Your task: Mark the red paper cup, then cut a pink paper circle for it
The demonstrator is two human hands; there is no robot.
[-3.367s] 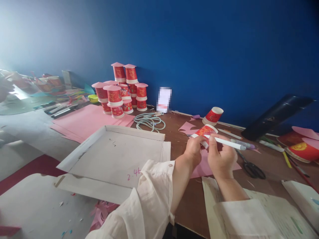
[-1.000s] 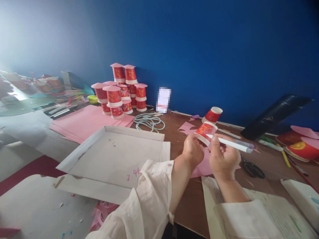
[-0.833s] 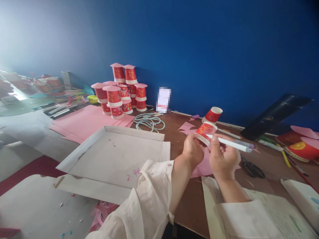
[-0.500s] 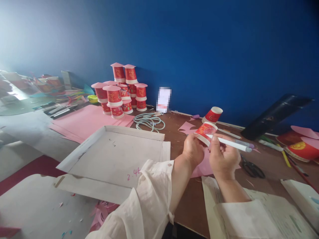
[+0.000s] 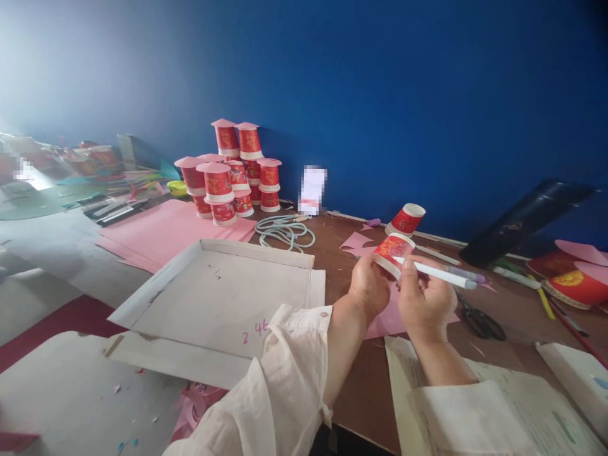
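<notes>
My left hand (image 5: 368, 285) is closed round a red paper cup (image 5: 392, 252), tilted on its side just above the brown table. My right hand (image 5: 424, 299) pinches a white pen (image 5: 439, 272) that lies across the cup's rim, its far end pointing right. Under both hands lies a piece of pink paper (image 5: 386, 322). A second red cup (image 5: 405, 220) lies tipped over behind them, near the blue wall.
A stack of red cups with pink lids (image 5: 231, 172) stands at the back. Pink sheets (image 5: 164, 231), a coiled cable (image 5: 285, 232) and a flat cardboard tray (image 5: 216, 297) lie to the left. Black scissors (image 5: 479, 320), pens (image 5: 515, 277) and a black case (image 5: 525, 221) are to the right.
Since 3.4 s ago my left hand has tilted the cup up a little and the pen has shifted slightly right. Over the last second almost nothing has moved.
</notes>
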